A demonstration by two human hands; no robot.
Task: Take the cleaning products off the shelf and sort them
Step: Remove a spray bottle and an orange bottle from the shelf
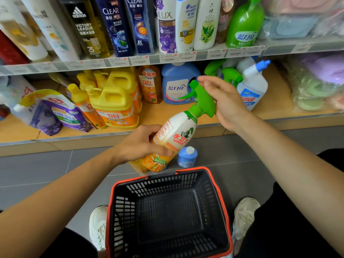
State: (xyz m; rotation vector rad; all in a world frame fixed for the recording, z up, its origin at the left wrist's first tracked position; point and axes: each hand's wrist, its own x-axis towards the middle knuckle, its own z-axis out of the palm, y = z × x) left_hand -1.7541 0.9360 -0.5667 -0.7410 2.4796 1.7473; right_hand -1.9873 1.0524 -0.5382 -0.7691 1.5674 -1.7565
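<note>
One spray bottle [178,131], frame centre, off shelf [158,113], tilted; body gripped by left hand [141,144], presumably for drop into basket [167,183] below. Right hand [227,103] beside trigger head [202,97], fingers loose, nothing grasped.

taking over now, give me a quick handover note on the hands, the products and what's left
Left hand grips the white spray bottle by its body, in front of the lower shelf.
Right hand is open at the bottle's green trigger head; contact unclear.
The basket on the floor looks empty; a small blue bottle stands just beyond its far rim.
Done: the spray bottle is off the shelf.
Left: yellow jugs, blue detergent jug and other cleaners are on that shelf, unsorted.
</note>
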